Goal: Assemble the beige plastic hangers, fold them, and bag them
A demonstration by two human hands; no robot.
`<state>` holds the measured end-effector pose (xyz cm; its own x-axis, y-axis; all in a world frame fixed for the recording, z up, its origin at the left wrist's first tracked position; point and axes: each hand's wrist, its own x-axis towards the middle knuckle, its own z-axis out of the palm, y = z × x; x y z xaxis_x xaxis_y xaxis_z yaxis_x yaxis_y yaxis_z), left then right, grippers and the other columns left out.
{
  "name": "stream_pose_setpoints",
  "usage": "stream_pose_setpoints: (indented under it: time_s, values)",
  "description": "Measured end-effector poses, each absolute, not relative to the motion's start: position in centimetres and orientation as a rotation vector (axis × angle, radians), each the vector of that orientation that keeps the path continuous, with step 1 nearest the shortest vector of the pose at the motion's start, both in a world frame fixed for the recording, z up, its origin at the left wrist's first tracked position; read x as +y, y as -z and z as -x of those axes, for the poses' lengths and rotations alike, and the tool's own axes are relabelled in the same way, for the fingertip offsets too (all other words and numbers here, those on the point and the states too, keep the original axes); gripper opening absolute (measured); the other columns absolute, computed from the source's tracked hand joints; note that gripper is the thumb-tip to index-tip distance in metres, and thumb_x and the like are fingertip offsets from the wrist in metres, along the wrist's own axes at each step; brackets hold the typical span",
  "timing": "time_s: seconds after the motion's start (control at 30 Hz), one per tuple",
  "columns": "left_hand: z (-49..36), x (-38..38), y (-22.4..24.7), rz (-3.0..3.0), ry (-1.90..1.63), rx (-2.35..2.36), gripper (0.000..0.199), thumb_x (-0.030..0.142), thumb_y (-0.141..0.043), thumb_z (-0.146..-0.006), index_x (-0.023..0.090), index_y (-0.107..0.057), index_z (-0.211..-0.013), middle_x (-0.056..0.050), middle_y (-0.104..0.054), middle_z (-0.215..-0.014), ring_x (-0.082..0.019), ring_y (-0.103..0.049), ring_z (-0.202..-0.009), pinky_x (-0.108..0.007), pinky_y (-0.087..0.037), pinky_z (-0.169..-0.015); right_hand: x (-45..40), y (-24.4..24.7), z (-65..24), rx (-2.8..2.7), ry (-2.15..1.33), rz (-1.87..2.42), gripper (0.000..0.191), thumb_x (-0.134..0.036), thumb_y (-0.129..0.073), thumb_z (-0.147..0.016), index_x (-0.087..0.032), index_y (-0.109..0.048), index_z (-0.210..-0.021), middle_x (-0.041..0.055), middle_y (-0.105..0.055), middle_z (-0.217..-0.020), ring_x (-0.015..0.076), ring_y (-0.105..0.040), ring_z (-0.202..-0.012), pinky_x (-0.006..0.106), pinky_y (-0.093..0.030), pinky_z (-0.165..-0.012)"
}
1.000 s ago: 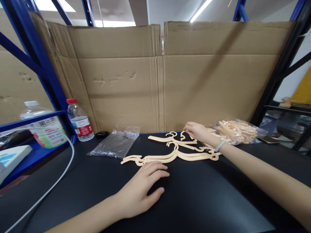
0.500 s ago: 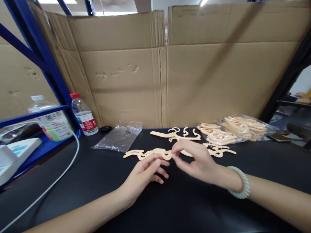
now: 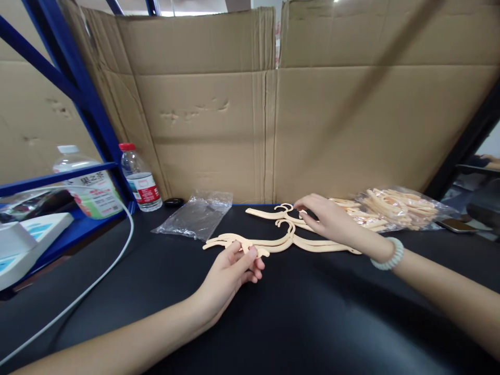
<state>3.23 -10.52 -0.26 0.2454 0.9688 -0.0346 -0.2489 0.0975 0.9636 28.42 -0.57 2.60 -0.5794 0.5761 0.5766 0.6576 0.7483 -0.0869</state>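
My left hand [image 3: 234,268] pinches a beige curved hanger piece [image 3: 250,247] between thumb and fingers, low over the black table. Behind it lie several beige clothes hangers [image 3: 324,244] with curved hooks, partly overlapping. My right hand [image 3: 326,216], wearing a pale beaded bracelet [image 3: 388,254] on its wrist, reaches over the back hangers. Its thumb and forefinger are apart, with a small beige hook piece partly visible between them; contact cannot be made out. The palm and forearm hide parts of the hangers behind.
Bagged beige hangers [image 3: 398,208] lie at back right, near a phone [image 3: 456,225]. A clear plastic bag [image 3: 195,214] and a red-capped bottle [image 3: 141,182] stand at back left. A white cable [image 3: 105,276] runs along the left side. Cardboard [image 3: 211,135] closes off the back.
My right hand has left the piece in my left hand and moved back and up over the far hangers. My left hand has shifted slightly left, still gripping the piece. The view has shifted a little.
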Motion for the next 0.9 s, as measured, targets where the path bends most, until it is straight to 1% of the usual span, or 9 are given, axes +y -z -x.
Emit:
stream_pose_setpoints:
  time_s: [0.03,0.1,0.2,0.33,0.5,0.6,0.7,0.8,0.9]
  values:
    - [-3.2,-10.5,0.3,-1.082,-1.096,0.893,0.03,0.039,-0.071,-0.081,0.015,-0.052,-0.082,0.001,-0.062,-0.072,-0.009,-0.055,-0.064,-0.022,-0.042,-0.061,0.3,-2.3,-29.0,-2.397,0.156,1.032,0.017,-0.016,-0.049,-0.09,-0.017,-0.061,-0.102,0.0099,-0.065,-0.098,0.0241,-0.059,-0.094,0.036,-0.046,-0.083]
    - [-3.3,-10.5,0.2,-1.1,-1.096,0.918,0.032,0.041,-0.071,-0.08,0.016,-0.053,-0.082,0.002,-0.06,-0.07,-0.009,-0.054,-0.063,-0.022,-0.04,-0.06,1.6,-1.3,-29.9,-2.46,0.086,1.15,0.012,-0.019,-0.053,-0.089,-0.017,-0.064,-0.094,0.009,-0.066,-0.092,0.0225,-0.061,-0.085,0.032,-0.046,-0.077]
    - [-3.2,-10.5,0.3,-1.128,-1.097,0.956,0.034,0.042,-0.072,-0.079,0.016,-0.051,-0.08,0.003,-0.057,-0.069,-0.008,-0.051,-0.062,-0.023,-0.039,-0.059,2.4,0.1,-30.4,-2.468,0.043,1.169,0.015,-0.023,-0.053,-0.091,-0.017,-0.065,-0.083,0.0068,-0.066,-0.083,0.0194,-0.061,-0.073,0.029,-0.044,-0.068]
    - [-3.1,-10.4,0.6,-1.176,-1.107,0.991,0.035,0.042,-0.074,-0.076,0.017,-0.05,-0.078,0.004,-0.054,-0.068,-0.008,-0.048,-0.061,-0.023,-0.036,-0.059,2.6,1.0,-30.3,-2.39,0.05,1.167,0.018,-0.022,-0.052,-0.092,-0.017,-0.061,-0.078,0.0057,-0.064,-0.078,0.0185,-0.059,-0.069,0.028,-0.043,-0.065]
    - [-3.0,-10.2,0.7,-1.197,-1.136,0.984,0.033,0.04,-0.074,-0.076,0.017,-0.05,-0.077,0.004,-0.052,-0.072,-0.009,-0.046,-0.063,-0.024,-0.037,-0.062,3.4,0.7,-30.2,-2.263,0.092,1.125,0.015,-0.02,-0.051,-0.091,-0.018,-0.057,-0.078,0.0049,-0.062,-0.078,0.018,-0.058,-0.069,0.028,-0.043,-0.064]
    - [-3.0,-10.2,0.5,-1.187,-1.144,0.983,0.033,0.04,-0.074,-0.076,0.017,-0.051,-0.077,0.004,-0.052,-0.072,-0.009,-0.045,-0.064,-0.025,-0.037,-0.064,3.5,-0.2,-30.2,-2.189,0.129,1.098,0.012,-0.02,-0.051,-0.091,-0.019,-0.055,-0.08,0.005,-0.061,-0.079,0.019,-0.058,-0.072,0.03,-0.044,-0.066]
    - [-2.8,-10.3,0.4,-1.166,-1.156,0.958,0.03,0.039,-0.074,-0.078,0.017,-0.053,-0.078,0.003,-0.05,-0.072,-0.01,-0.044,-0.066,-0.025,-0.037,-0.065,2.8,-1.4,-30.3,-2.14,0.202,1.072,0.011,-0.02,-0.049,-0.092,-0.02,-0.052,-0.081,0.0048,-0.06,-0.078,0.0195,-0.058,-0.071,0.031,-0.043,-0.064]
    - [-2.5,-10.2,0.4,-1.164,-1.165,0.906,0.025,0.037,-0.073,-0.08,0.017,-0.06,-0.085,0.002,-0.051,-0.078,-0.01,-0.043,-0.067,-0.025,-0.036,-0.066,1.5,-2.3,-30.7,-2.109,0.338,1.03,0.012,-0.018,-0.046,-0.092,-0.02,-0.049,-0.081,0.0048,-0.06,-0.077,0.0197,-0.058,-0.068,0.031,-0.043,-0.062]
    - [-2.5,-10.1,0.3,-1.156,-1.187,0.887,0.026,0.038,-0.072,-0.081,0.017,-0.065,-0.093,0.001,-0.052,-0.081,-0.009,-0.042,-0.068,-0.024,-0.036,-0.068,-0.3,-2.7,-31.2,-2.052,0.398,0.982,0.01,-0.015,-0.045,-0.09,-0.021,-0.048,-0.083,0.0043,-0.061,-0.076,0.0194,-0.06,-0.067,0.031,-0.046,-0.061]
